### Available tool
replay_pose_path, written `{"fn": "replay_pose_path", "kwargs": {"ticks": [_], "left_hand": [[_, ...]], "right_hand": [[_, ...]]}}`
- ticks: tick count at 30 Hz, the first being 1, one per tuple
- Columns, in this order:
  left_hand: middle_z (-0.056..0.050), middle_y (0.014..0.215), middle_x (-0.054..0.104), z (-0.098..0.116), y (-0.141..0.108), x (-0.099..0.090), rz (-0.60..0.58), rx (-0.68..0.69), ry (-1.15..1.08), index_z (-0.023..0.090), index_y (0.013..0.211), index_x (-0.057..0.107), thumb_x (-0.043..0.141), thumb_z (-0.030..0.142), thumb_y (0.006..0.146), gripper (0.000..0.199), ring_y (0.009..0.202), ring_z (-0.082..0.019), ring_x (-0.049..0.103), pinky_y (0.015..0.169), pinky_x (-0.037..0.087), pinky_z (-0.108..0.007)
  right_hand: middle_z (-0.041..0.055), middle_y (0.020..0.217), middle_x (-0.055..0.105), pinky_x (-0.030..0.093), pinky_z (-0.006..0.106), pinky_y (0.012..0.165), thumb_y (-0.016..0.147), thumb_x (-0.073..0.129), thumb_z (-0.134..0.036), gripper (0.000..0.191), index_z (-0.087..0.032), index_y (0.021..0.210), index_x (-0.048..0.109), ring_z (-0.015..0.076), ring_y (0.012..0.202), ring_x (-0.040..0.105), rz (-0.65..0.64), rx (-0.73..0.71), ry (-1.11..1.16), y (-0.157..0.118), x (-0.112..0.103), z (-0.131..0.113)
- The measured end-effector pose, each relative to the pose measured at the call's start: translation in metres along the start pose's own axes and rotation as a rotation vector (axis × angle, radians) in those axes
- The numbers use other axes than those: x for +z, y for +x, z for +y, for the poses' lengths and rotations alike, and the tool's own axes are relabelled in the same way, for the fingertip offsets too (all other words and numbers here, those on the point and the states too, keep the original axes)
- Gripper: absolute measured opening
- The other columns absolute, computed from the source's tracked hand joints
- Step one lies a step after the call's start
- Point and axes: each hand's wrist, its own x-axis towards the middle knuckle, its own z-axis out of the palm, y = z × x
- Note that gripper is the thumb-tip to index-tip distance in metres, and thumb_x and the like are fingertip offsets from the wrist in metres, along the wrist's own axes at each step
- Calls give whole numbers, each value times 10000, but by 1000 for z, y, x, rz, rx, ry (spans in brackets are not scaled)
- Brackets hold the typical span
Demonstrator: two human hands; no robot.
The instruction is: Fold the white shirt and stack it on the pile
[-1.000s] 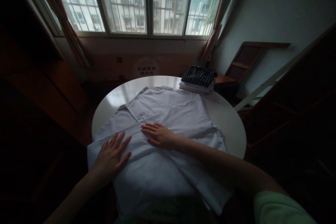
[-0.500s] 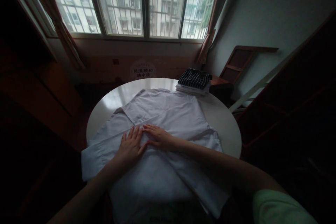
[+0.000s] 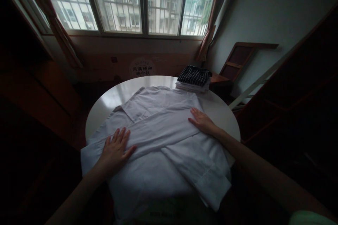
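A white shirt (image 3: 155,172) lies spread over a round white table (image 3: 99,112), its lower part reaching past the near edge. One long sleeve crosses the body of the shirt from lower left to upper right. My left hand (image 3: 114,151) rests flat on the left part of that sleeve, fingers spread. At the sleeve's right end, my right hand (image 3: 202,121) lies palm down with fingers stretched out. The other sleeve (image 3: 208,175) slants down to the lower right, its cuff near the table's front edge.
A folded stack with a black striped garment (image 3: 194,75) on top of white cloth stands at the table's back right. Behind it are a wooden chair (image 3: 237,59) and a barred window (image 3: 118,3). Dark furniture flanks both sides.
My hands have moved apart from the shirt's middle, the right one far to the right and the left one slightly left. The crossing sleeve now shows flatter between them. The view has shifted slightly.
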Motion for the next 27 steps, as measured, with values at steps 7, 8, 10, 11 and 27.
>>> {"fn": "replay_pose_path", "kwargs": {"ticks": [7, 8, 10, 11, 27], "left_hand": [[-119, 1451, 232, 5, -1, -6, -31, -8, 0, 138, 1367, 315, 289, 544, 836, 669, 1341, -305, 173, 1022, 233, -510], [-118, 1449, 239, 5, -1, -7, -25, -9, 4, 143, 1366, 319, 294, 542, 836, 664, 1341, -303, 177, 1023, 235, -506], [-117, 1444, 256, 6, -1, -6, -14, -16, 13, 151, 1364, 325, 306, 539, 834, 657, 1339, -299, 187, 1025, 237, -501], [-118, 1441, 263, 5, -1, -6, -13, -22, 15, 152, 1363, 327, 313, 539, 831, 658, 1339, -298, 189, 1025, 238, -500], [-136, 1358, 413, -29, 37, -31, -90, 193, 37, 188, 1275, 453, 372, 310, 814, 483, 1246, -258, 387, 1001, 314, -438]], "right_hand": [[179, 1381, 361, 271, 371, 1051, 880, 308, -438, 589, -35, 1301, 385, 238, 1301, 297, -5, 84, -51, 9, 1, 17], [181, 1367, 381, 277, 374, 1046, 882, 314, -416, 564, -35, 1288, 403, 240, 1291, 313, 11, 89, -52, 14, 1, 18], [175, 1329, 434, 294, 369, 1032, 884, 328, -353, 490, -52, 1251, 449, 234, 1261, 361, 51, 78, -45, 25, 0, 20], [165, 1305, 462, 304, 358, 1023, 883, 336, -312, 446, -66, 1229, 473, 224, 1238, 389, 67, 57, -33, 31, -1, 21], [152, 960, 589, 395, 288, 734, 805, 359, -54, 256, -94, 943, 571, 218, 890, 540, -12, 180, -268, -8, -42, 8]]}}
